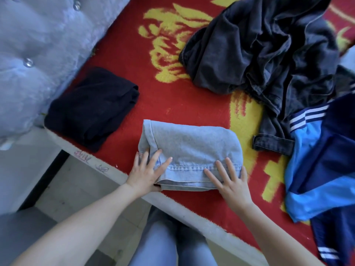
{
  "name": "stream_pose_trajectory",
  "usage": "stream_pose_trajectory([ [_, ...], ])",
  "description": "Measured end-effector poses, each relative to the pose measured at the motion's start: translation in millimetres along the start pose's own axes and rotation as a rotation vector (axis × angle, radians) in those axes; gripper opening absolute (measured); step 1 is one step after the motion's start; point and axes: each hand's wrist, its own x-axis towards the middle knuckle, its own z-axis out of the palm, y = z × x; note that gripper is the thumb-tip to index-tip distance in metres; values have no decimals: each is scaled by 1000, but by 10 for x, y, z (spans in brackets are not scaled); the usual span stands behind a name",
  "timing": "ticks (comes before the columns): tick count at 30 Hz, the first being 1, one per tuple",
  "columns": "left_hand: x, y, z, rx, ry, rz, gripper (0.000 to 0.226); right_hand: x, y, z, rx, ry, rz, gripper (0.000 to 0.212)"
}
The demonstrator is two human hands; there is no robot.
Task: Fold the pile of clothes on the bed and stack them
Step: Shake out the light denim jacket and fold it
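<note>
**Jeans folded at the bed's edge, heap waiting**

Here we are at the near edge of the bed (172,96), and the jeans (192,146) lie folded into a thick pale block right in front of the person. The left hand (146,173) lies on the block's left end, fingers straight and spread. Its thumb is down at the near corner, and I can't tell whether it hooks underneath. The right hand (228,181) lies flat and open on the hem at the right end, pressing and gripping nothing.

Over to the left a black bundle (92,108) sits folded by the bed's corner. The dark heap (259,45) and the blue kit (317,160) on the right aren't folded yet.

Now the dangers, as I judge them. That denim looks stiff and thick, so once the pressure comes off, the top layer could spring up. Lifted by one end, the block could sag open. It also sits close to the drop, and a careless slide could send it to the floor. The black bundle looks soft and lumpy, and the jeans could tilt if stacked on it.

As for writing, there's a pink scribble (82,156) on the bed's pale rim that I can't read. The yellow figures on the red cover aren't legible either. I see no brand tags, and the blue kit shows only white stripes.
</note>
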Motion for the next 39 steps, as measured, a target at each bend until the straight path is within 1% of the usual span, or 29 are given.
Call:
stream_pose_trajectory([
  [2, -2, 95, -20, -58, -6, -62, 123, 26, 46, -24, 31, 49, -22, 54],
  [4, 12, 213, -43, -156, 32, -133, 99, 37, 112, -60, 44, 131, -74, 48],
  [5, 33, 257, -65, -204, 59, -159, 91, 62, 157, -102, 45, 183, -100, 45],
  [8, 132, 292, -224, -296, 121, -173, 82, 234, 364, -346, 71, 256, -191, 36],
  [11, 281, 167, -478, -334, 268, -155, 72, 507, 587, -610, 80, 303, -235, 38],
  [12, 351, 83, -593, -333, 331, -154, 63, 627, 647, -715, 77, 318, -241, 42],
  [13, 427, -21, -716, -321, 386, -153, 49, 767, 702, -827, 67, 335, -252, 48],
  [14, 505, -146, -855, -304, 433, -157, 36, 931, 751, -963, 50, 353, -263, 49],
  [15, 585, -291, -1000, -284, 486, -166, 29, 1127, 787, -1115, 28, 381, -270, 48],
  [16, 665, -457, -1146, -264, 540, -180, 27, 1346, 806, -1264, -1, 426, -279, 44],
  [19, 874, -1025, -1539, -194, 713, -244, 38, 2130, 872, -1653, -81, 567, -309, 32],
  [21, 1020, -1391, -1686, -167, 777, -316, 34, 2715, 866, -1827, -140, 633, -311, 28],
  [22, 1099, -1540, -1734, -158, 778, -374, 33, 3018, 844, -1862, -194, 642, -298, 27],
  [23, 1173, -1649, -1760, -150, 726, -425, 37, 3312, 803, -1889, -227, 607, -247, 28],
  [24, 1244, -1729, -1770, -160, 585, -450, 45, 3578, 730, -1907, -225, 517, -164, 31],
  [25, 1313, -1792, -1749, -192, 365, -447, 58, 3804, 618, -1896, -199, 408, -74, 37],
  [26, 1367, -1854, -1665, -234, 93, -418, 70, 3991, 466, -1871, -177, 252, 13, 43],
  [27, 1402, -1920, -1561, -265, -172, -369, 78, 4103, 276, -1759, -154, 62, 62, 48],
  [28, 1415, -1983, -1469, -280, -393, -318, 80, 4154, 79, -1645, -137, -101, 72, 54],
  [29, 1409, -2037, -1371, -284, -534, -289, 78, 4180, -110, -1533, -108, -187, 43, 60],
  [30, 1390, -2083, -1276, -283, -600, -285, 76, 4195, -290, -1453, -64, -214, 11, 64],
  [31, 1366, -2131, -1181, -274, -615, -293, 73, 4209, -436, -1403, 10, -214, 13, 67],
  [33, 1338, -2194, -1089, -257, -566, -303, 67, 4223, -623, -1269, 80, -318, 21, 64],
  [36, 1337, -2206, -1032, -236, -502, -292, 62, 4224, -734, -1142, 186, -524, 38, 60],
  [39, 1324, -2205, -1021, -216, -505, -286, 61, 4142, -736, -1104, 290, -565, 59, 59],
])
